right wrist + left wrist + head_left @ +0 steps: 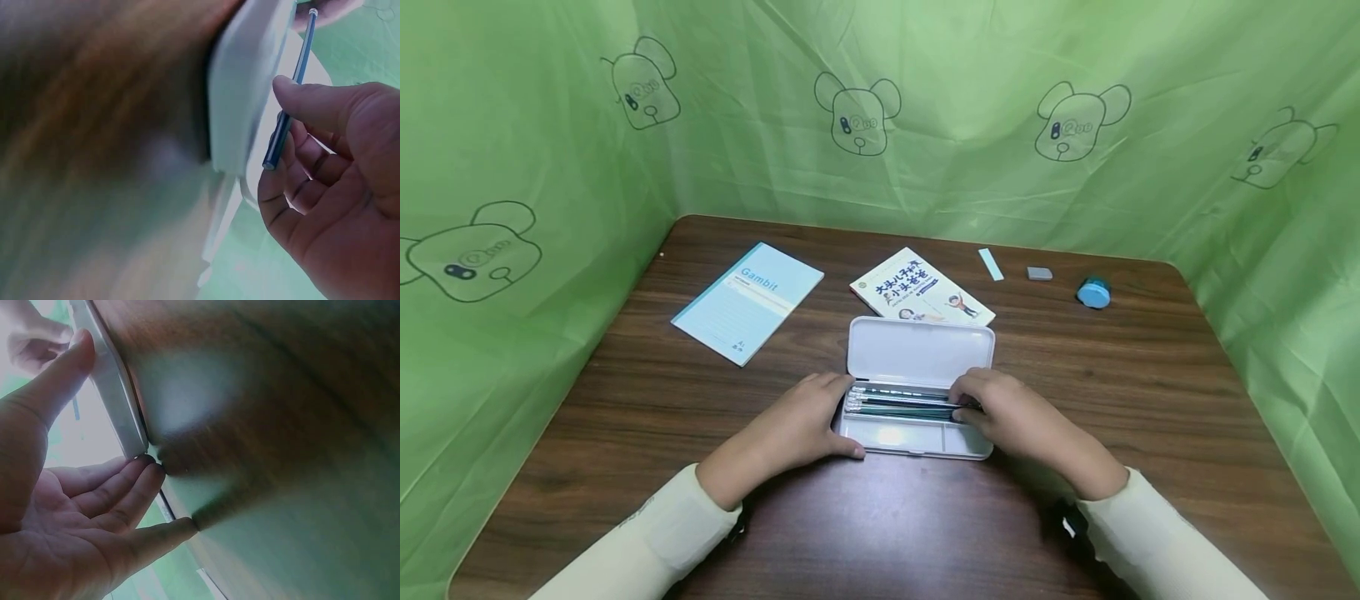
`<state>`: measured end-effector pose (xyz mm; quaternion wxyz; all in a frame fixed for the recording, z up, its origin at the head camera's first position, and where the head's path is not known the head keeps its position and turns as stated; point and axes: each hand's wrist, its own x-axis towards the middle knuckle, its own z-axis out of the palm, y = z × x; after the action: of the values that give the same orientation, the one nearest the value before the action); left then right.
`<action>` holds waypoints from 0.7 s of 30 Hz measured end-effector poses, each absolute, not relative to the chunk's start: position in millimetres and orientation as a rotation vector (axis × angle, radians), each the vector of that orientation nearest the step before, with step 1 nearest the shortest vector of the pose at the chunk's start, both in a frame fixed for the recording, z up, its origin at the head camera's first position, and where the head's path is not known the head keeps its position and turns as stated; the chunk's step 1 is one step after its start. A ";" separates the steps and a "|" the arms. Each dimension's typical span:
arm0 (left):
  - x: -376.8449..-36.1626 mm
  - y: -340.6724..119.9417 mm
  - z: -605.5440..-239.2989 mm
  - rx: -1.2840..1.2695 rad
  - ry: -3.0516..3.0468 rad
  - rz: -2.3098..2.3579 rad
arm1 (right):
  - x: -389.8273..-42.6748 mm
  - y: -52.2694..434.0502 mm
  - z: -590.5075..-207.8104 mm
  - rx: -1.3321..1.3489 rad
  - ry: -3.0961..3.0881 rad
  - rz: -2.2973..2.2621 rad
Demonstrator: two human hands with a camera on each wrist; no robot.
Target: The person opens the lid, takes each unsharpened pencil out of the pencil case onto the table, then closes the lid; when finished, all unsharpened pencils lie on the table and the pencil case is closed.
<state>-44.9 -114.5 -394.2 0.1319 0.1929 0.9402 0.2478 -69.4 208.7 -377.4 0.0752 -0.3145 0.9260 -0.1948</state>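
Note:
An open white pencil case (887, 433) lies on the table with several dark green pencils (902, 410) in its rear compartment; their eraser ends point left. My left hand (801, 421) is at the case's left end, thumb at the front corner and fingertips at the back. In the left wrist view its fingers (112, 494) are mostly extended and spread against the case's end. My right hand (1000, 408) reaches over the right part of the case. Between thumb and fingers it pinches a dark pencil (300, 75), seen tilted in the right wrist view.
Behind the case lie a picture book (925, 283), partly hidden by the raised lid (917, 350), and a light blue notebook (748, 304) to the left. A pale blue strip (991, 264), a grey eraser (1039, 273) and a round blue object (1093, 292) are back right. Green curtains surround the table.

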 end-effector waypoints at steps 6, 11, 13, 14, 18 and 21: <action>-45.0 -114.0 -394.2 0.546 2.722 0.715 | -68.7 241.4 -361.2 -0.903 2.861 -0.693; -45.6 -112.3 -393.2 0.555 2.723 0.705 | -66.0 291.1 -356.6 -0.759 2.976 -0.728; -45.7 -111.9 -392.3 0.557 2.722 0.705 | -65.1 312.3 -355.2 -0.694 3.019 -0.728; -45.6 -111.8 -391.8 0.553 2.720 0.705 | -64.7 322.6 -354.7 -0.657 3.037 -0.724; -45.2 -112.3 -391.0 0.542 2.716 0.693 | -64.6 359.0 -356.1 -0.475 3.057 -0.692; -45.0 -113.2 -391.7 0.535 2.718 0.676 | -66.4 378.9 -363.2 -0.356 3.026 -0.683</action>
<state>-45.0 -113.2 -391.7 0.1445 0.1856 0.9432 0.2346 -66.4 378.9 -363.2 0.0094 -0.1141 0.9690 -0.2188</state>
